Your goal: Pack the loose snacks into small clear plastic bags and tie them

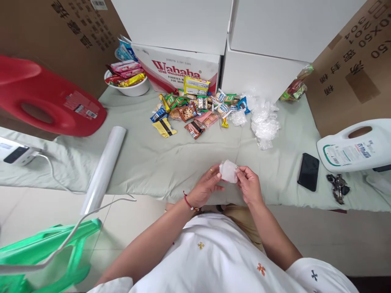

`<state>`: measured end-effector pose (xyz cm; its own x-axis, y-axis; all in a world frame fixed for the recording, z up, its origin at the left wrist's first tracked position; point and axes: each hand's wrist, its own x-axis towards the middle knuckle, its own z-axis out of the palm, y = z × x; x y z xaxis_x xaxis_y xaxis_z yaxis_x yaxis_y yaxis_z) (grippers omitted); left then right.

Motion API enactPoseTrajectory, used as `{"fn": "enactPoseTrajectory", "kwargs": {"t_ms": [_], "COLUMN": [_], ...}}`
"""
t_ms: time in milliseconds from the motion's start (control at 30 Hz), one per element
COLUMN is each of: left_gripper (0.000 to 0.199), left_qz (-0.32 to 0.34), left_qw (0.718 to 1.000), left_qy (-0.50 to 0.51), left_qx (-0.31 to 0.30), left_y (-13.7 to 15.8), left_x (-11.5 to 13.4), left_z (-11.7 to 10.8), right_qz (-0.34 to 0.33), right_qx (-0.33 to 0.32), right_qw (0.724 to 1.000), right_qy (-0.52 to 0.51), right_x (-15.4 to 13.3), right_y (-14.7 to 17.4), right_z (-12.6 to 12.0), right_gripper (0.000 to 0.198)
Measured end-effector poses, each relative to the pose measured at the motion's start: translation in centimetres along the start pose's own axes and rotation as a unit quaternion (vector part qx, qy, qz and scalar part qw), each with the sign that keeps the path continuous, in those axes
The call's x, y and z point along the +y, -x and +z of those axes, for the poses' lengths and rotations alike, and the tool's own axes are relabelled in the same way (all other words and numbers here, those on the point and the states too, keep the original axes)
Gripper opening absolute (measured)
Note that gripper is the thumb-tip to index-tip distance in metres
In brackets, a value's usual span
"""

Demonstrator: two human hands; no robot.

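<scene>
Near the table's front edge, a small crumpled clear plastic bag (228, 171) is stretched between my two hands. My right hand (249, 183) pinches its right side between thumb and fingers. At its left side, my left hand (207, 186) holds the edge with thumb and forefinger, the other fingers partly curled. Farther back lies a heap of small wrapped snacks (187, 112), among them a yellow packet (165, 127) and a brown one (194, 129). To the right of the snacks is a pile of similar clear plastic bags (264, 124).
White boxes (183, 67) stand along the back, with a white bowl of packets (134, 87) beside them. A red jug (58, 97) and a plastic film roll (105, 167) are on the left. On the right lie a phone (308, 171), keys (338, 188) and a white detergent bottle (360, 144).
</scene>
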<state>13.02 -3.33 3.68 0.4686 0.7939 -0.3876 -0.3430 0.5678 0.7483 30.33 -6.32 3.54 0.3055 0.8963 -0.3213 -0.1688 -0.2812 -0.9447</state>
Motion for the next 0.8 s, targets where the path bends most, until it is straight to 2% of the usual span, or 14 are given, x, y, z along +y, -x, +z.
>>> {"fn": "enactPoseTrajectory", "kwargs": {"t_ms": [67, 133, 200, 300, 400, 467, 533, 633, 733, 800], "left_gripper": [0.046, 0.042, 0.043, 0.052, 0.051, 0.045, 0.044, 0.038, 0.032, 0.030], "left_qz": [0.002, 0.013, 0.017, -0.009, -0.022, -0.004, 0.027, 0.106, 0.199, 0.233], "left_qw": [1.000, 0.997, 0.993, 0.995, 0.998, 0.998, 0.995, 0.971, 0.927, 0.912], "left_qy": [0.007, 0.015, 0.036, 0.058, 0.024, -0.014, -0.048, -0.154, -0.284, -0.307], "left_qx": [0.019, 0.080, 0.114, 0.085, 0.057, 0.060, 0.087, 0.148, 0.143, 0.138], "left_y": [-0.1, -0.3, -0.4, -0.1, 0.1, 0.0, -0.2, 0.1, 0.7, 1.0], "left_x": [-0.1, 0.0, 0.3, 1.0, 1.4, 1.3, 1.2, 1.0, 0.8, 0.7], "left_z": [0.0, -0.3, -0.9, -1.5, -1.6, -1.6, -1.5, -1.4, -1.1, -1.0], "right_qz": [-0.046, -0.097, -0.135, -0.161, -0.183, -0.196, -0.203, -0.163, -0.068, -0.036], "right_qx": [-0.012, -0.013, -0.007, -0.031, -0.075, -0.082, -0.056, -0.005, -0.056, -0.083], "right_qw": [0.998, 0.991, 0.984, 0.977, 0.967, 0.963, 0.964, 0.979, 0.994, 0.994], "right_qy": [0.048, 0.089, 0.114, 0.140, 0.159, 0.165, 0.164, 0.120, 0.067, 0.053], "right_x": [0.3, 0.5, 0.4, -0.3, -1.1, -1.4, -1.5, -1.2, -0.6, -0.4], "right_y": [0.1, 0.2, 0.4, 0.4, 0.2, 0.0, 0.0, 0.3, 0.6, 0.7], "right_z": [0.3, 0.4, 0.2, -0.4, -0.8, -0.9, -0.9, -0.3, 1.3, 2.4], "right_gripper": [0.033, 0.028, 0.023, 0.018, 0.016, 0.015, 0.016, 0.029, 0.043, 0.045]}}
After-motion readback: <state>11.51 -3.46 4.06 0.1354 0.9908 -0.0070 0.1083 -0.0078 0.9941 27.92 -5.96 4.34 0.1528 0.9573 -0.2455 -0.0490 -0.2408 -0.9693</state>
